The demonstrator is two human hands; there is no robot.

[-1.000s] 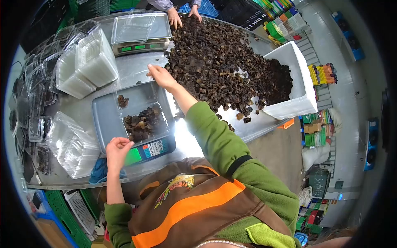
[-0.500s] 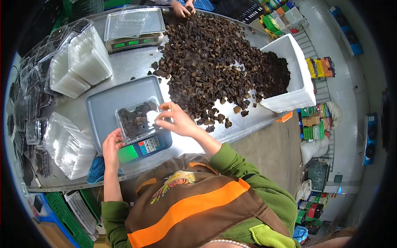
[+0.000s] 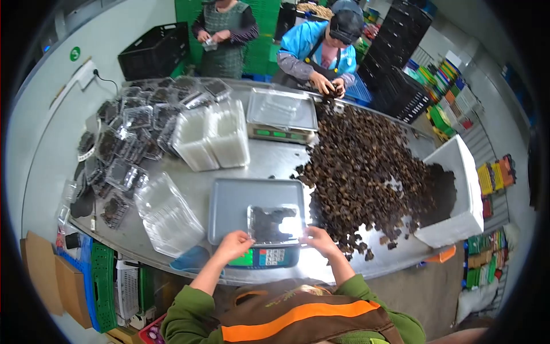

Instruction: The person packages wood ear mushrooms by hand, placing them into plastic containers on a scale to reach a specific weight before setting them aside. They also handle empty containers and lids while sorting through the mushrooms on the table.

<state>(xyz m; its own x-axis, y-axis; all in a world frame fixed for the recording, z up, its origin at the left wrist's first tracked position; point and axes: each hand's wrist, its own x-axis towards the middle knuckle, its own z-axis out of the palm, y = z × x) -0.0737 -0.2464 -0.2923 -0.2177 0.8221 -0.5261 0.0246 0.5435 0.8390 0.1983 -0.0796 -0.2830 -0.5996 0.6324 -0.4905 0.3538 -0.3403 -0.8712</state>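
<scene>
My left hand and right hand curl at the clear box; whether they pinch, I can't tell. Two people stand across the metal table.

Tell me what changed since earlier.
The right hand has drawn back from the far edge of the scale to the near right corner of the clear box. The lid, open at first, now looks shut. The box stays on the scale, the left hand at its near left corner.
</scene>
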